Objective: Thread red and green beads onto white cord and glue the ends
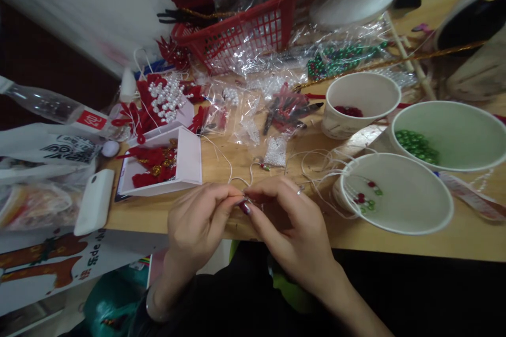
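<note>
My left hand (200,218) and my right hand (294,229) meet at the table's front edge, thumbs and index fingers pinched together. Between the fingertips runs a thin white cord (229,168), and both hands grip it; what lies right at the tips is too small to make out. Just beyond them a small cluster of red and green beads (264,167) lies by the cord. Behind it is a small clear bag of tiny white beads (275,151). To the right, a paper cup (419,221) has white cords with red and green beads hanging into it.
A cup of green beads (446,108) and a cup of red beads (361,79) stand at the right. On the left are a white box (188,155) with red and gold ornaments, a white case (95,202) and a plastic bottle (51,102). A red basket (237,37) stands behind.
</note>
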The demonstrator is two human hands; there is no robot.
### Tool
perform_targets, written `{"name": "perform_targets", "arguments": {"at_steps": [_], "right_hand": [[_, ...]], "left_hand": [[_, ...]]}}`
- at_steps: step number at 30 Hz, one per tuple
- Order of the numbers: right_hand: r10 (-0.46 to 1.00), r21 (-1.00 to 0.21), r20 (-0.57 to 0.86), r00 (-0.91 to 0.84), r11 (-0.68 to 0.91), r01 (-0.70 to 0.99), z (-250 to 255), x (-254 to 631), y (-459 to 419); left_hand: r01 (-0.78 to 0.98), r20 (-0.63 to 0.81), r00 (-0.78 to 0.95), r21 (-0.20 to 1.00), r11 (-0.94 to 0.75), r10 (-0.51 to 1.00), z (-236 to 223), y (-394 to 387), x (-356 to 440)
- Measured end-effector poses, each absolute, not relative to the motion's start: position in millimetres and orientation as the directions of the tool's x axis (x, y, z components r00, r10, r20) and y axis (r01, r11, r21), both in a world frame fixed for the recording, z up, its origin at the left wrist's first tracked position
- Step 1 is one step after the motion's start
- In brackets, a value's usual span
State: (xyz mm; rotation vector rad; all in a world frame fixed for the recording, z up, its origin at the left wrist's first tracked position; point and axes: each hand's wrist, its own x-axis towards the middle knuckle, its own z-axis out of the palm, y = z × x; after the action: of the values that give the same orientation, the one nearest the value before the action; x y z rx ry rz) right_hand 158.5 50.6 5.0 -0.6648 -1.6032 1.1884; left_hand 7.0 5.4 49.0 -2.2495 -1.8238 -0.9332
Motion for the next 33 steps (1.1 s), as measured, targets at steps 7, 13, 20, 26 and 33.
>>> {"name": "perform_targets", "arguments": {"at_steps": [7,13,20,26,33], "right_hand": [[0.842,-0.916,0.399,-0.363,0.386,-0.112,4,161,49],[0.863,-0.928,0.371,-0.343,0.361,-0.095,5,160,50],[0.921,-0.946,0.321,-0.222,0.324,-0.021,3,157,48],[0.909,-0.938,0.344,-0.234,0.344,-0.043,4,161,48],[0.828,-0.913,0.401,-0.391,0.325,-0.247,8,163,51]], "left_hand": [[0.917,0.512,0.084,0.296,-0.267,0.855,49,4,7],[0.940,0.669,-0.143,0.323,-0.112,0.729,48,1,-5],[0.863,0.786,-0.387,0.493,-0.112,0.482,51,5,-7],[0.812,0.720,-0.149,0.481,-0.331,0.678,43,11,8],[0.823,0.669,-0.067,0.456,-0.339,0.740,38,12,12]]}}
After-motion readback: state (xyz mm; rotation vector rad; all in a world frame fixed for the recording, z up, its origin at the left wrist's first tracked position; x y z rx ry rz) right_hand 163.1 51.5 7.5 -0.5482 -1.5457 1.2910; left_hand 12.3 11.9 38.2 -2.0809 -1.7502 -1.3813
